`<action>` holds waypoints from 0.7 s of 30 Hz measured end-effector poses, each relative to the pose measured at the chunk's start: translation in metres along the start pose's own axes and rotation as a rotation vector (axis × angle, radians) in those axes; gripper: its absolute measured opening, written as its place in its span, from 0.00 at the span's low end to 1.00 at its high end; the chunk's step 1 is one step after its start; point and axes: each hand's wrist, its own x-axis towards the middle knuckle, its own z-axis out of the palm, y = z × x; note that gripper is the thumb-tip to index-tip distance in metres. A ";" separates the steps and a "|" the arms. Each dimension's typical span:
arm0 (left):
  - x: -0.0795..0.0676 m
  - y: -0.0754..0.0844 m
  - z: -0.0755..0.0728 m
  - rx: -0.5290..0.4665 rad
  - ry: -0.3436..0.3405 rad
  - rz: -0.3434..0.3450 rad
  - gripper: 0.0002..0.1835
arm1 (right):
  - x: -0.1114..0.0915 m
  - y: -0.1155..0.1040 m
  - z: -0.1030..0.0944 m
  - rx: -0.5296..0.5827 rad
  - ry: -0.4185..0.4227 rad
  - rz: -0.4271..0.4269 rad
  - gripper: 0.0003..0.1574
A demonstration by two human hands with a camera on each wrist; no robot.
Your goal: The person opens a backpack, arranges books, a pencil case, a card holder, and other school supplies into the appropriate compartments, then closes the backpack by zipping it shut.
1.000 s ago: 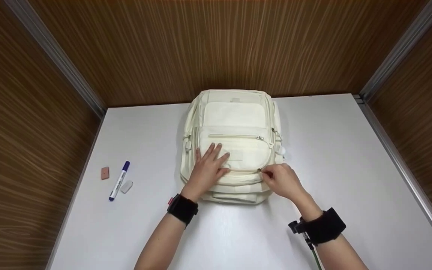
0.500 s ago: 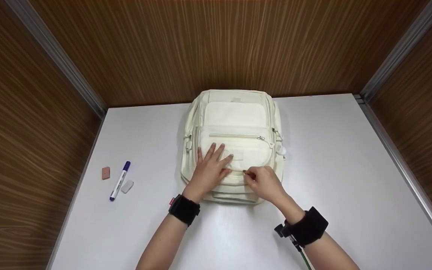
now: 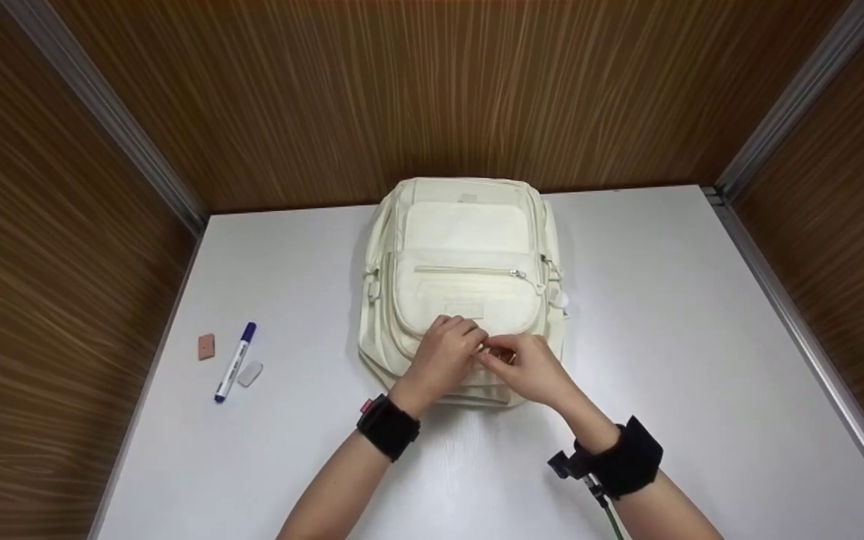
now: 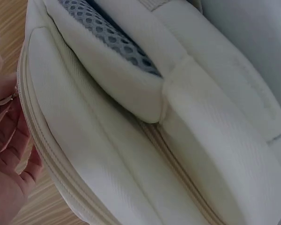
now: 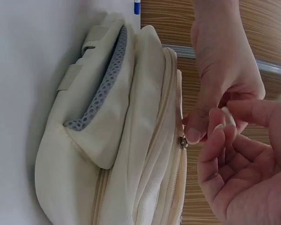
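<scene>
A cream backpack (image 3: 469, 232) lies front up on the table, its mesh side pocket (image 5: 100, 86) showing in the right wrist view. My left hand (image 3: 447, 352) is curled at the lower front zipper, its thumb right at the metal zipper slider (image 5: 182, 141). Fingertips of my right hand (image 3: 529, 367) meet those of the left there, thumb and index finger pinched together at the zipper pull. The fingers mostly hide the pull. In the left wrist view, a hand (image 4: 9, 173) shows at the left edge beside the zipper seam, near a small metal ring (image 4: 7, 99).
On the table's left lie a pink eraser (image 3: 206, 346), a blue-capped marker (image 3: 235, 363) and a grey-white eraser-like piece (image 3: 250, 373). Wood-grain panels (image 3: 432, 90) enclose the table (image 3: 649, 300) at the back and both sides. A green cable (image 3: 613, 521) trails from the right wrist.
My right hand has moved left along the lower zipper with the zipper pull. My left hand, earlier spread flat on the backpack's front, has curled and come right to meet it.
</scene>
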 end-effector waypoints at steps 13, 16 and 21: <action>-0.003 -0.002 -0.004 -0.132 0.005 -0.079 0.05 | 0.011 0.045 -0.004 -0.434 0.238 -0.333 0.11; -0.004 -0.002 -0.003 -0.130 0.016 -0.084 0.04 | 0.013 0.048 -0.004 -0.445 0.238 -0.367 0.08; -0.006 -0.003 -0.005 -0.149 0.017 -0.094 0.04 | 0.014 0.051 -0.006 -0.455 0.252 -0.387 0.06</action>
